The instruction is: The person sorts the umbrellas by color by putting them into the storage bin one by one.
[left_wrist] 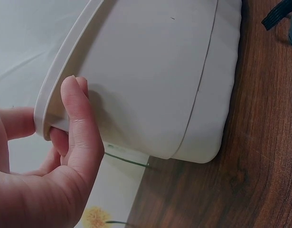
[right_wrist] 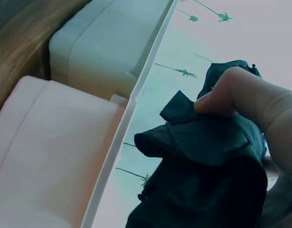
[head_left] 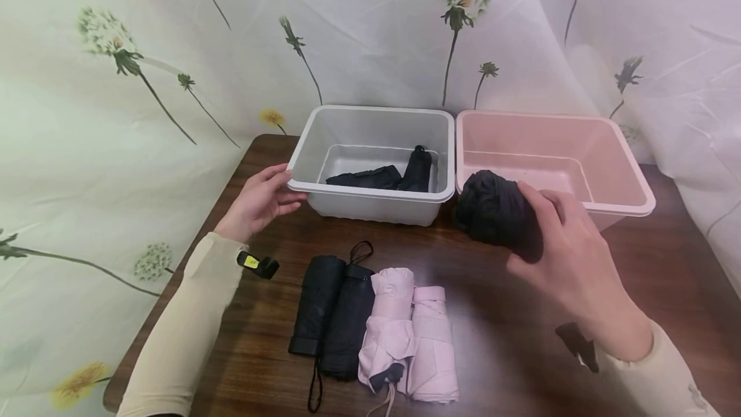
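My left hand [head_left: 258, 203] pinches the left front corner of the grey bin's rim; in the left wrist view its fingers [left_wrist: 81, 128] lie on both sides of that rim. Two black folded umbrellas [head_left: 418, 169] lie inside the grey bin [head_left: 370, 208]. My right hand [head_left: 570, 256] holds another black folded umbrella [head_left: 492, 208] above the table, in front of the pink bin [head_left: 631, 195]. Its loose cloth flaps show in the right wrist view, where the thumb [right_wrist: 214, 102] presses on the black fabric. The far fingers are partly hidden behind the umbrella.
Nearer on the brown wooden table [head_left: 255, 340] lie two black folded umbrellas [head_left: 347, 320] with wrist loops, and two pink folded umbrellas [head_left: 431, 346] beside them. The bins stand side by side. A dandelion-print cloth [head_left: 370, 31] hangs behind them.
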